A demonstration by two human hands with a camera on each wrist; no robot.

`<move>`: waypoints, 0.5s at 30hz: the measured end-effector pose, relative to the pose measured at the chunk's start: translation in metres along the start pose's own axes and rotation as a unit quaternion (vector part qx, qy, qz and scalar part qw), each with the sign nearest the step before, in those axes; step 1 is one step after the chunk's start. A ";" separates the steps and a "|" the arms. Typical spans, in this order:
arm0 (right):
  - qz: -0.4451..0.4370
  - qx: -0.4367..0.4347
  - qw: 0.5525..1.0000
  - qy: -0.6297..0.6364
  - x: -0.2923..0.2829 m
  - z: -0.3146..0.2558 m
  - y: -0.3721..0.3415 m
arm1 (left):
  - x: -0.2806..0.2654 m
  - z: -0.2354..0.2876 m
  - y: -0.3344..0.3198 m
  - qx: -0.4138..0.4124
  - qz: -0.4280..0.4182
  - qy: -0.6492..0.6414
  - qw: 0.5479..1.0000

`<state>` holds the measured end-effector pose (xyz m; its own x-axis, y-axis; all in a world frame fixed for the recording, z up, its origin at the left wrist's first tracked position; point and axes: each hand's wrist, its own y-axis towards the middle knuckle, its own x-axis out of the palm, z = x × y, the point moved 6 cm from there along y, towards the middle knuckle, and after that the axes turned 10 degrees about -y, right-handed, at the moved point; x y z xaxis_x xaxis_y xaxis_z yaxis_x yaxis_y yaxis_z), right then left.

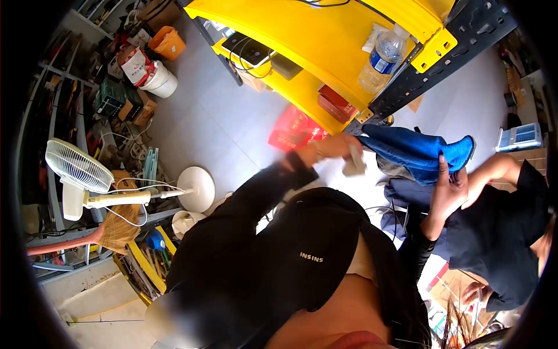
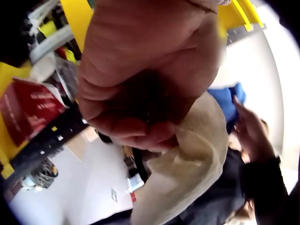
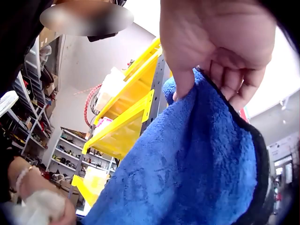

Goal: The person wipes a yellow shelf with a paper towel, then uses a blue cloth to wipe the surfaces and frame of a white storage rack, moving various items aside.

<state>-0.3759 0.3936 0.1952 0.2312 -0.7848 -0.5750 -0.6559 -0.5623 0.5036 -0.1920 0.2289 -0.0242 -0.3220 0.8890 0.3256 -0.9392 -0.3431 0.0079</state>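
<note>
Yellow shelving (image 1: pixel 308 43), cloths (image 1: pixel 427 154) in both hands (image 1: pixel 449 192)

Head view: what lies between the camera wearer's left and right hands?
The head view shows the off-white cloth, gripped by the left hand, then much of the blue towel, pinched by the right hand.

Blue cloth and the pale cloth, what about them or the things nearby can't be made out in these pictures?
- Blue cloth: its lower part is cut off by the bottom edge of the right wrist view.
- Pale cloth: its lower end is cut off by the bottom edge of the left wrist view.
- Left grip: deep shadow hides its hollow in the left wrist view.
- Red box: its lettering is too blurred in the left wrist view.
</note>
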 end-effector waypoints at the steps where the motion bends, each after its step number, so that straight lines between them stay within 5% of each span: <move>1: -0.011 0.013 0.996 0.093 0.008 0.014 -0.003 | -0.021 0.026 -0.014 -0.063 0.117 0.035 0.991; 2: 0.001 0.012 0.998 0.066 0.010 0.013 -0.007 | -0.063 0.027 -0.016 0.040 0.194 0.113 0.974; 4: -0.023 0.009 1.000 -0.011 0.017 0.011 -0.013 | -0.102 0.055 -0.027 0.184 0.366 0.057 0.911; 5: -0.048 0.018 0.997 -0.051 0.022 0.007 -0.016 | -0.102 0.087 -0.035 0.221 0.455 -0.075 0.859; 7: -0.072 -0.008 0.994 -0.078 0.032 -0.012 -0.020 | -0.112 0.115 -0.020 0.220 0.512 0.002 0.830; 10: -0.103 -0.017 0.992 -0.067 0.044 -0.027 -0.025 | -0.115 0.138 0.019 0.300 0.464 0.155 0.819; 15: -0.130 0.022 0.991 -0.028 0.056 -0.050 -0.037 | -0.094 0.166 0.048 0.083 0.329 0.587 0.735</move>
<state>-0.3024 0.3577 0.1766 0.3567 -0.5989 -0.7170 -0.6102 -0.7305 0.3066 -0.1867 0.0784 0.1026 -0.6726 0.1296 -0.7286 -0.5374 -0.7623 0.3606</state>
